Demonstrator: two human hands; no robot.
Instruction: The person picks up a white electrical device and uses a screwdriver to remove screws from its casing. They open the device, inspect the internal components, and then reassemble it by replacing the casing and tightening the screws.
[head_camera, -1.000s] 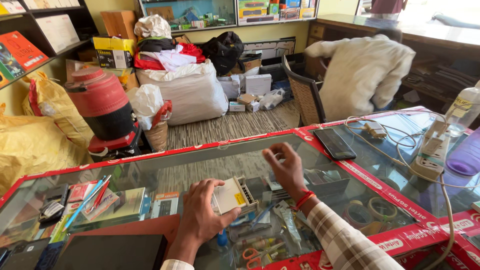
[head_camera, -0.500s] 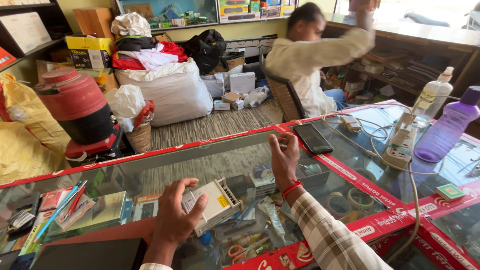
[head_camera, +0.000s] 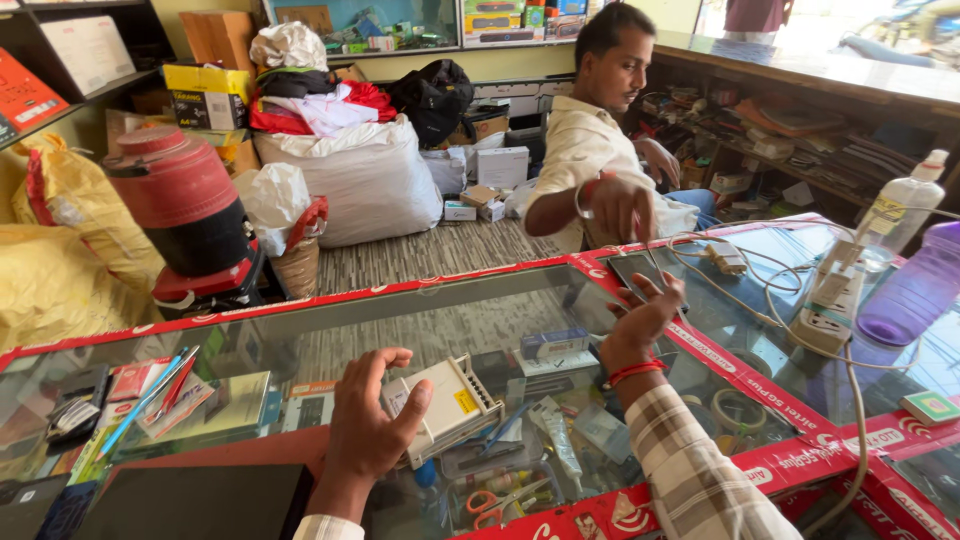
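Showing a glass counter (head_camera: 400, 310) with a red border, viewed from above by the person at work behind it. At far left, pens (head_camera: 150, 395) and small packets are seen under the glass, and a red water jug (head_camera: 185, 200) stands on the floor beyond.

Left of centre, the left hand (head_camera: 365, 435) is closed around a white box (head_camera: 445, 405) with a yellow label. The thumb is set on the near face, the fingers are wrapped behind, and the box is held tilted, just above the glass.

Right of centre, the right hand (head_camera: 640, 320) is stretched forward, its fingers parted and loosely bent at the near end of a dark phone (head_camera: 640, 275) lying flat on the counter. Whether the phone is gripped or only touched cannot be told. Just beyond the phone, the hand of a seated co-worker (head_camera: 620, 205) is lowered toward it with something thin pinched in the fingers.

At far right, a power strip (head_camera: 825, 310) with trailing white cables and a purple bottle (head_camera: 915, 290) are set on the glass.

The step in hand is judged to be a reach for the phone while the box is kept in hold. For any further move, a firmer purchase on the phone is judged to be needed, with the co-worker's hand and the cables kept clear and the box kept steady.
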